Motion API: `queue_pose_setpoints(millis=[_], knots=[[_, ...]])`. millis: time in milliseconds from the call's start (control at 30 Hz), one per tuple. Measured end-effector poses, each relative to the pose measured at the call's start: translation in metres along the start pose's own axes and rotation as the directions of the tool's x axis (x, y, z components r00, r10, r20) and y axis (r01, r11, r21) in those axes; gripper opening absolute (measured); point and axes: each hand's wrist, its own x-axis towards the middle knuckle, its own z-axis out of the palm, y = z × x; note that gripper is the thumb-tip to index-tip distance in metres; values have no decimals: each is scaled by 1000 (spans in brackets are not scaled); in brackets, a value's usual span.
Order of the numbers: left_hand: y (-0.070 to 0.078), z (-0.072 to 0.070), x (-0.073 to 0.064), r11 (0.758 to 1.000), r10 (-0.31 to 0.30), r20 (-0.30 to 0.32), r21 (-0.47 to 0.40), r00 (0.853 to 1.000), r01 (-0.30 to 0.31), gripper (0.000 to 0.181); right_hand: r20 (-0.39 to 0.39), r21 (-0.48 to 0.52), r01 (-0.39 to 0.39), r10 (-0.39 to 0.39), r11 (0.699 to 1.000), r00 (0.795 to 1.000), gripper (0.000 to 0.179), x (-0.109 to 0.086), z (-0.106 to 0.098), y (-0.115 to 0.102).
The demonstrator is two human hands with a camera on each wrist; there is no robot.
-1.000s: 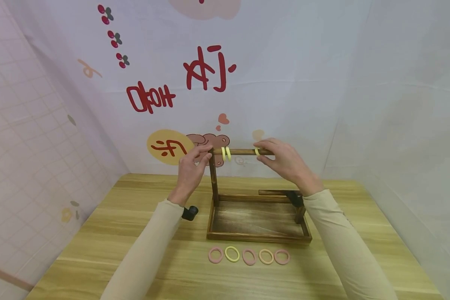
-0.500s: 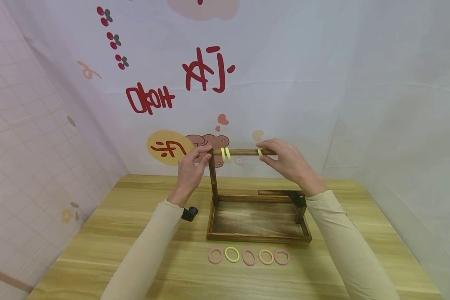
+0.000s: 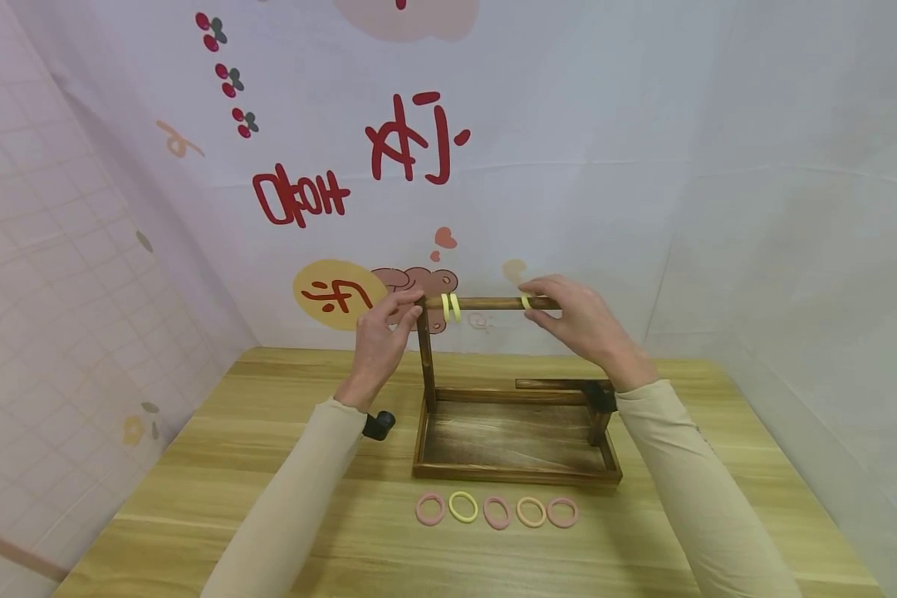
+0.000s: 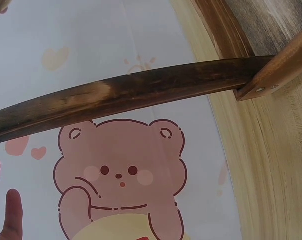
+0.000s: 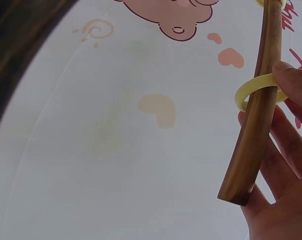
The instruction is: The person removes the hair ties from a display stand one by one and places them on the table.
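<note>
A wooden rack [image 3: 516, 477] stands on the table, with an upper rod [image 3: 493, 303] running right from its left post [image 3: 426, 357]. My right hand [image 3: 586, 320] pinches a yellow ring [image 5: 255, 89] that encircles this rod. In the right wrist view the rod's free end [image 5: 234, 197] shows below the ring. Two more yellow rings [image 3: 455, 307] hang near the rod's left end. My left hand [image 3: 383, 332] grips the top corner of the post between thumb and fingers; in the left wrist view only two fingertips [image 4: 12, 215] show.
A row of several pink, yellow and peach rings [image 3: 497, 512] lies on the table [image 3: 344, 531] before the rack. A lower rod [image 3: 553, 384] sits on a short right post, partly hidden by the right wrist. A printed cloth [image 3: 568, 191] hangs behind.
My right hand has slid the pinched yellow ring a little to the right along the upper rod. The left hand and the other rings stay where they were.
</note>
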Motion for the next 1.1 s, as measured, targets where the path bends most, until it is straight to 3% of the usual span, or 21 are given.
queue_pose_setpoints(millis=[433,1100], knots=[[1,1,1,1000,18,-3,2,1000,-18,26,-35,-22,10,-11,1000,999,42,-5,-4,5],[1,1,0,1000,24,-6,7,1000,-24,26,-17,-18,-24,24,1000,1000,41,-12,-8,9]])
